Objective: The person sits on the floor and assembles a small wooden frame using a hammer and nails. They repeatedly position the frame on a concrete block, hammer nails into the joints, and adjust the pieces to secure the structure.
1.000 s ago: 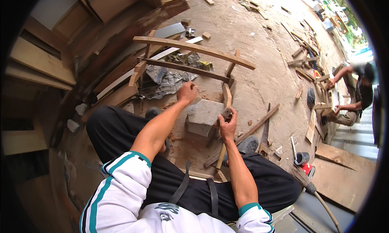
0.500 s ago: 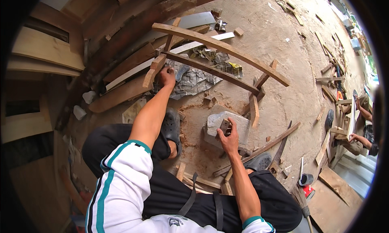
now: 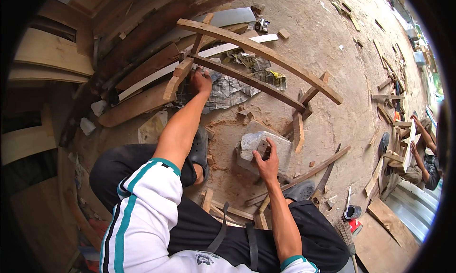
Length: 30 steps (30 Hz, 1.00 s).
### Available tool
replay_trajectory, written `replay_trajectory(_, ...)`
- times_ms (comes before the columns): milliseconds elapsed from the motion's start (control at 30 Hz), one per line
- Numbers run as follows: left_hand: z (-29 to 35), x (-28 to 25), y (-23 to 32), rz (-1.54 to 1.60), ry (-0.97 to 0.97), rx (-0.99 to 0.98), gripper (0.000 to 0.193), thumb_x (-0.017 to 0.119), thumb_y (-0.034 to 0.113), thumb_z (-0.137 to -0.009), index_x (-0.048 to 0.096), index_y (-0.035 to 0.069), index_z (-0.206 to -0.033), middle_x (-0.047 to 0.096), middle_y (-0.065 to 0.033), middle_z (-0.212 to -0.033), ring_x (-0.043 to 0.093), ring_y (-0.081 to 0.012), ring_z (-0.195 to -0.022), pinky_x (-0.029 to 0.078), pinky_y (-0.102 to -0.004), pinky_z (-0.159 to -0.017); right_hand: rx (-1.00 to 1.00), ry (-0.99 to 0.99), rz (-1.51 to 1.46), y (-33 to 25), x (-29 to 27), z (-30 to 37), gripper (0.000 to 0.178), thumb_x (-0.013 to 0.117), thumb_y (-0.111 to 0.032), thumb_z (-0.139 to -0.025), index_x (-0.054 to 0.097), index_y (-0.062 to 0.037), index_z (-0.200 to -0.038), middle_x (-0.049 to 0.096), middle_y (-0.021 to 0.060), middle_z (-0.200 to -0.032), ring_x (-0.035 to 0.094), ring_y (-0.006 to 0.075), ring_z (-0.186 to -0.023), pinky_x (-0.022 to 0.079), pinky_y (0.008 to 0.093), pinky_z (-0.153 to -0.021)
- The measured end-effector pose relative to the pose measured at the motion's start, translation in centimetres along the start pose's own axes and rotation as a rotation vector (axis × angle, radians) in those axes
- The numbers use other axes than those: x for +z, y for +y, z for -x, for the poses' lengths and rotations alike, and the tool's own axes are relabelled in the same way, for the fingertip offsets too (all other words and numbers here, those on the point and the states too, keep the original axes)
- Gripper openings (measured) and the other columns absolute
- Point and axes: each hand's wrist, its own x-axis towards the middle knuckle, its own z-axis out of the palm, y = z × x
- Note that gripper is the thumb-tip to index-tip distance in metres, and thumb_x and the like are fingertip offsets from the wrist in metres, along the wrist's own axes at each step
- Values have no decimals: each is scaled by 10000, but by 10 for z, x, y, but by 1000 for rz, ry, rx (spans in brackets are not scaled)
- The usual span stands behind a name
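My right hand [image 3: 267, 164] grips a small brown wooden block [image 3: 261, 148] between thumb and fingers, above a pale grey stone block [image 3: 249, 144] on the ground. My left hand [image 3: 200, 81] reaches forward to the left end of a wooden frame [image 3: 256, 46], beside its short upright piece [image 3: 173, 85]. Its fingers are curled down over crumpled newspaper [image 3: 228, 93]; whatever they hold, if anything, is hidden. The frame, made of long rails joined by crosspieces, stands beyond the stone.
A handsaw [image 3: 327, 174] and a long wooden strip [image 3: 308, 172] lie right of the stone. Planks [image 3: 137, 104] are stacked at left. A broom [image 3: 349, 235] and a dark can [image 3: 353, 211] are at lower right. Another person's hand [image 3: 418, 123] holds a board at far right.
My left hand has shifted slightly up toward the frame's left end, its fingers curling further down. My right hand keeps hold of the wooden block over the stone. The other person's hands have moved.
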Motion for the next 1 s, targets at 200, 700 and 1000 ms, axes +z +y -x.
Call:
replay_trajectory(200,1,2,5,-7,21,11,235,650,258,-874,715,128,-1058,670,-127,-980,651,-333,-925,513,-446,-755,31,-16,-11,-4,-2,1,617,757,-190,-805,481,-85,-1347,642,151,-1025,623,267,-892,495,353,-814)
replay_trajectory(700,-20,1,12,-159,-158,-39,266,643,213,-831,636,59,-1047,667,-202,-1056,642,-402,-1001,523,-507,-829,4,-25,13,-2,-4,-1,618,754,-187,-801,483,-55,-1340,634,180,-1122,629,290,-992,487,353,-873)
replay_trajectory(1000,-34,-4,0,-348,-361,136,319,565,164,-895,550,54,-1194,565,-223,-1228,613,-410,-1062,491,-531,-871,-128,36,45,3,-1,-2,591,761,-181,-817,488,-84,-1331,520,32,-829,474,141,-713,439,289,-659)
